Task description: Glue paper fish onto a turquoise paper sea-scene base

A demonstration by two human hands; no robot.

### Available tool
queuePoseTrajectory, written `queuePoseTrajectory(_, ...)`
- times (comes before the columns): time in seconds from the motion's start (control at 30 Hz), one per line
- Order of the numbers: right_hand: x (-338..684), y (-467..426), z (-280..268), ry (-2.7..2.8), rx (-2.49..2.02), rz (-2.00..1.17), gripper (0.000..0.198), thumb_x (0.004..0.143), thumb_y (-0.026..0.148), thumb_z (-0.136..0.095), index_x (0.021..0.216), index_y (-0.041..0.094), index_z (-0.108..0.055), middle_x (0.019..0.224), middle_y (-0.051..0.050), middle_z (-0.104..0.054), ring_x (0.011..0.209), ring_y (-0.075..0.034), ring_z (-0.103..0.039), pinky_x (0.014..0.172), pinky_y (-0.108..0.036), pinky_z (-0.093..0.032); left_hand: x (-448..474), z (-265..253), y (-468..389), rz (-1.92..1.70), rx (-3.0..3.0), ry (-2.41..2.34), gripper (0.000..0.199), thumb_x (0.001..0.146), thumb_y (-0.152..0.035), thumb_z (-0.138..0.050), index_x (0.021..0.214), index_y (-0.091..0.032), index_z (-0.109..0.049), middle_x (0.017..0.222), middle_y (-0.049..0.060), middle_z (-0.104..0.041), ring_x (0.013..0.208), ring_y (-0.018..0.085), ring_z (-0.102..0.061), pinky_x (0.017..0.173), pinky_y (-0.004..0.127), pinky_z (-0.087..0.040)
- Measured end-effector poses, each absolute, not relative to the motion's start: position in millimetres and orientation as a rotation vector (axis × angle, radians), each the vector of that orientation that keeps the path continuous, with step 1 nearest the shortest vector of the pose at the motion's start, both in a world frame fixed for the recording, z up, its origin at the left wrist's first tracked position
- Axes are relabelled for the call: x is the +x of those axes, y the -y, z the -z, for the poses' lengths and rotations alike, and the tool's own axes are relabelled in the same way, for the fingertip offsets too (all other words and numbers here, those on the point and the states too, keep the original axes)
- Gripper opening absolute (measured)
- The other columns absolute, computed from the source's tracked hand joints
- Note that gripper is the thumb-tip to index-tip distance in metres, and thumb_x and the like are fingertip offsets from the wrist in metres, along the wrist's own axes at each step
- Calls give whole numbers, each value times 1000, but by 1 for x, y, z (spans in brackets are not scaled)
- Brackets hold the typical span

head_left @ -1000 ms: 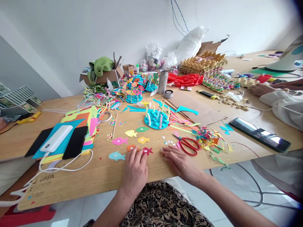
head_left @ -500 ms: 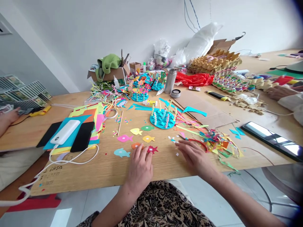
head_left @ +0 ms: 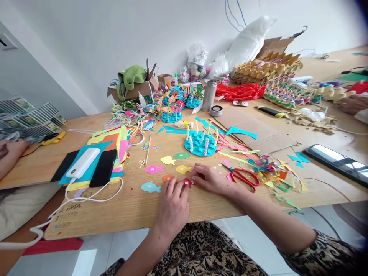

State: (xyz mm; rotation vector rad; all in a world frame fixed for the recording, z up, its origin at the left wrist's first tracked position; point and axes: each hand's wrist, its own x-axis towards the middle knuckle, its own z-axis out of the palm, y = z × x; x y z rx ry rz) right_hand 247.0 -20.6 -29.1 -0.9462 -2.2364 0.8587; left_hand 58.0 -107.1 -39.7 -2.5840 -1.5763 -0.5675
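My left hand (head_left: pixel 174 199) lies on the table, fingers stretched out. Its fingertips touch the orange paper fish (head_left: pixel 167 178) and the edge of the dark red paper fish (head_left: pixel 188 183), which bears a small white square. Over the red fish's tail, my right hand (head_left: pixel 209 179) has its fingers bent together; whatever they pinch is hidden. Around them lie a yellow-orange fish (head_left: pixel 183 169), a pink fish (head_left: pixel 154 169), a yellow fish (head_left: pixel 167 160), a green fish (head_left: pixel 181 156) and a light blue fish (head_left: pixel 151 187), most with a white square.
Red-handled scissors (head_left: pixel 244 177) lie right of my right hand, near paper scraps (head_left: pixel 283 176). A blue base with twisted posts (head_left: pixel 200 143) stands beyond the fish. At left are coloured paper, a phone (head_left: pixel 103 167) and a white power bank (head_left: pixel 83 163) with its cable. Other people's hands show at both sides.
My right hand has moved left from beside the scissors to the red fish, its fingers drawn together. The scissors are now uncovered. My left hand stays by the orange and red fish.
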Motion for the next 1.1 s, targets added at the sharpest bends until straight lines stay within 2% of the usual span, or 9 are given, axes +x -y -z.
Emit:
queuePoseTrajectory(0.17, 252, 20, 26, 2360, -799, -836, 20, 94, 23, -48, 88, 17, -65, 83, -5, -57, 77, -15, -55, 70, -27, -45, 58, 39, 107, 564, -2578, 1545, 43, 77, -6, -53, 118, -18, -63, 122, 8, -62, 125, 30, -44, 109, 52, -38)
queuePoseTrajectory(0.37, 256, 18, 22, 2472, -719, -855, 25, 96, 25, -46, 90, 17, -70, 83, -7, -58, 81, -17, -55, 73, -30, -45, 59, 38, 107, 564, -2601, 1577, 46, 76, -6, -53, 119, -19, -62, 124, 8, -60, 127, 29, -42, 110, 52, -37)
queuePoseTrajectory(0.5, 290, 20, 14, 2545, -901, -714, 29, 96, 27, -44, 91, 20, -72, 80, -7, -57, 77, -18, -54, 70, -32, -44, 58, 39, 108, 565, -2619, 1596, 48, 75, -5, -52, 120, -19, -61, 126, 7, -60, 127, 29, -42, 110, 52, -36)
queuePoseTrajectory(0.67, 327, 27, 4, 2297, -1173, -679, 29, 96, 34, -45, 96, 21, -70, 81, -7, -60, 72, -17, -57, 64, -30, -45, 58, 39, 107, 572, -2621, 1594, 47, 75, -5, -53, 119, -18, -62, 125, 8, -60, 126, 30, -42, 109, 53, -38)
queuePoseTrajectory(0.83, 288, 34, 5, 2325, -1061, -836, 20, 94, 27, -49, 88, 18, -66, 83, -6, -61, 75, -16, -57, 68, -29, -47, 58, 38, 108, 567, -2629, 1579, 47, 76, -4, -52, 120, -17, -61, 125, 9, -60, 127, 30, -42, 109, 53, -38)
queuePoseTrajectory(1.1, 250, 13, 23, 2378, -824, -902, 22, 96, 24, -45, 87, 18, -64, 85, -6, -58, 81, -16, -55, 73, -29, -46, 57, 38, 109, 595, -2595, 1565, 44, 76, -4, -52, 116, -18, -64, 124, 10, -60, 126, 30, -43, 105, 53, -42)
